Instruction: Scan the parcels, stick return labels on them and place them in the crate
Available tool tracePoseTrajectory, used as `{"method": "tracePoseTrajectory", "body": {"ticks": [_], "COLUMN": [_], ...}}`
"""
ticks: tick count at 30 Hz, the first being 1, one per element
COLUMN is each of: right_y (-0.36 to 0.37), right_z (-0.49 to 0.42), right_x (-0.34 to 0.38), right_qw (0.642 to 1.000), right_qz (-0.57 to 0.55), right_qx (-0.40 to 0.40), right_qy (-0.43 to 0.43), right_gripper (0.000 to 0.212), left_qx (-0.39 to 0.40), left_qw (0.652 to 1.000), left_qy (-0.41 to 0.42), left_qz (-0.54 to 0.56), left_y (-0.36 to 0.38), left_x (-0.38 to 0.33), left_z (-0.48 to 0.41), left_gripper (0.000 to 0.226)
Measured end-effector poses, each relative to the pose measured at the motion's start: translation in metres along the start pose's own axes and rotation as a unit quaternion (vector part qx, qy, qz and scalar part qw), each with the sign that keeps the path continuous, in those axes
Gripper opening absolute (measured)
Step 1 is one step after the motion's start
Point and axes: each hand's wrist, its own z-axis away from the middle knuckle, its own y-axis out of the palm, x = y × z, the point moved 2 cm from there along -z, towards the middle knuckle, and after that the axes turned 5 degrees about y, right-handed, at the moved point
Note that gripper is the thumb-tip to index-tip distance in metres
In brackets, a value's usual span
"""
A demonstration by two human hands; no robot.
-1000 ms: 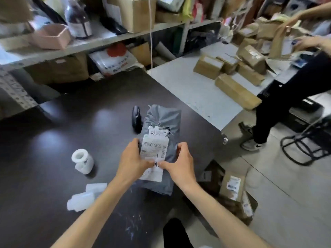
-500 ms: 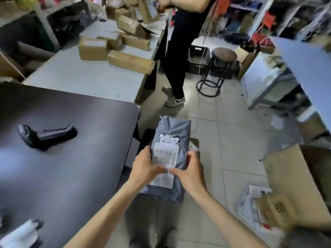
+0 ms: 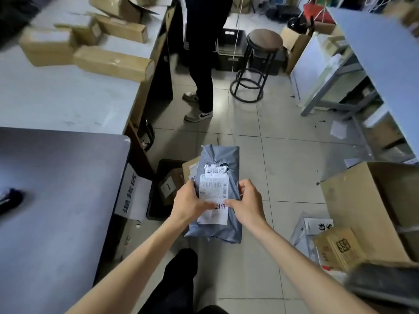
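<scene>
Soft, probably light grey plastic mailer parcel (label uppermost): left hand and right hand pinch its side edges, the sensible hold.

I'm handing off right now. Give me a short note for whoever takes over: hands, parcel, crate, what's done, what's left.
Left hand and right hand: both grip the grey parcel, thumbs pressing on its white label.
Parcel: held in the air over the floor, beside the dark table.
Crate: black, on the floor by the table, just left of the parcel, boxes already inside.
Done: label is on the parcel.
Left: drop it in the crate, then the next parcels.
</scene>
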Motion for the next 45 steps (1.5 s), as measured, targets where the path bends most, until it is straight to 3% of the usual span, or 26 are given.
{"method": "tracePoseTrajectory", "body": {"ticks": [9,17,21,27,30,38,41,45], "right_y": [0.051,0.125,0.155,0.183,0.193,0.186,0.168,0.136], "right_z": [-0.145,-0.24,-0.256,-0.273,-0.278,-0.264,-0.255,-0.244], "right_x": [0.032,-0.001,-0.022,-0.044,-0.046,-0.033,-0.014,0.035], "right_qw": [0.999,0.995,0.992,0.979,0.974,0.961,0.958,0.951], "right_qz": [0.036,0.045,0.094,0.184,0.212,0.26,0.283,0.302], "right_qx": [0.013,0.061,0.073,0.074,0.082,0.078,0.051,0.043], "right_qy": [0.037,0.063,0.04,0.038,0.018,0.045,0.021,-0.052], "right_gripper": [0.036,0.034,0.029,0.022,0.034,0.052,0.06,0.051], "left_qx": [-0.015,-0.031,-0.021,-0.003,0.006,0.04,0.045,0.034], "left_qw": [0.999,0.994,0.99,0.961,0.944,0.933,0.931,0.924], "left_qy": [-0.037,-0.091,-0.096,-0.043,-0.019,-0.009,-0.012,0.001], "left_qz": [-0.013,-0.059,-0.102,-0.275,-0.328,-0.359,-0.362,-0.382], "left_y": [-0.002,0.019,0.027,0.03,0.03,0.02,0.005,-0.029], "left_x": [0.029,0.101,0.138,0.169,0.171,0.157,0.143,0.105], "left_z": [-0.148,-0.235,-0.246,-0.257,-0.263,-0.263,-0.256,-0.239], "left_gripper": [0.062,0.072,0.074,0.068,0.069,0.077,0.077,0.073]}}
